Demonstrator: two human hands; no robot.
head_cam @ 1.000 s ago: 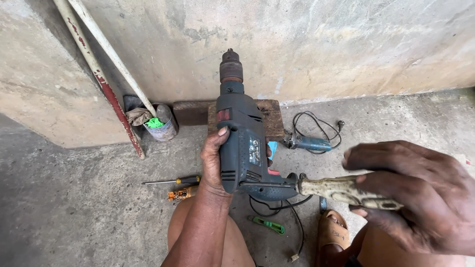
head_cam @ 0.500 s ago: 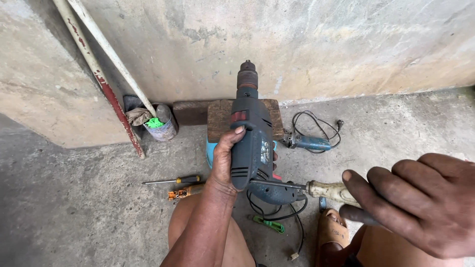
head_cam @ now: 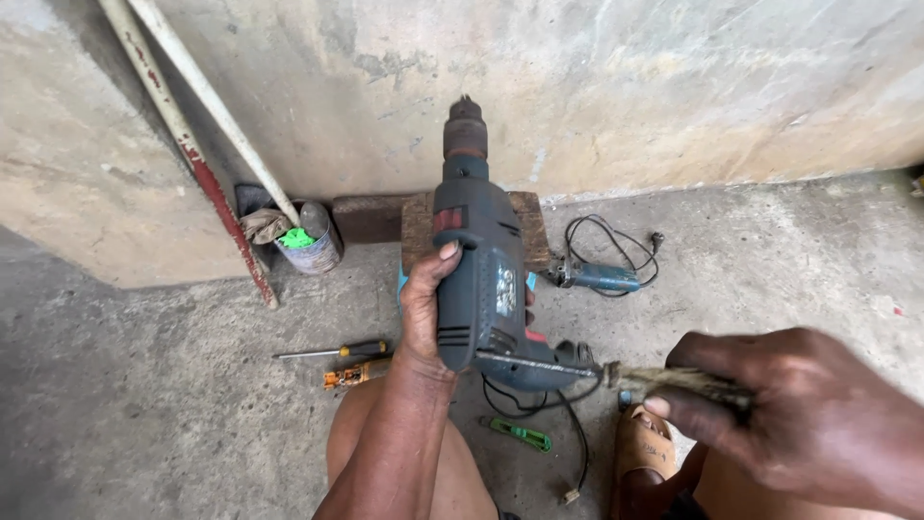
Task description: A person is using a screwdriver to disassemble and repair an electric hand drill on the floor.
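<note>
At the far left two pale pipes (head_cam: 197,125), one with a rusty red streak, lean against the concrete wall (head_cam: 674,87), and a small tin can (head_cam: 313,246) stuffed with a rag and something green stands at their foot. On the floor just right of that lie a screwdriver with a dark and yellow handle (head_cam: 332,351) and a small orange tool (head_cam: 354,374) beside it.

The left hand (head_cam: 428,308) is wrapped tight around the body of the blue-grey power drill (head_cam: 476,270), thumb across its side, holding it upright in mid-air over the knees with the chuck pointing up toward the wall. Compared with half a second ago the drill sits a little further left and its nose has swung more upright; the grip looks the same. Behind it a wooden block (head_cam: 534,226) rests against the wall, and a green-handled tool (head_cam: 520,435) lies on the floor below the drill's cable.

Further right, a small blue angle grinder (head_cam: 597,277) with its coiled cord lies on the floor. The right hand (head_cam: 799,414) is closed around the worn handle of a screwdriver (head_cam: 664,377), its shaft reaching left to the drill's grip end. This hand has drawn in closer and lower than a moment ago, and is blurred, so the tool seems to be working at the drill's handle
</note>
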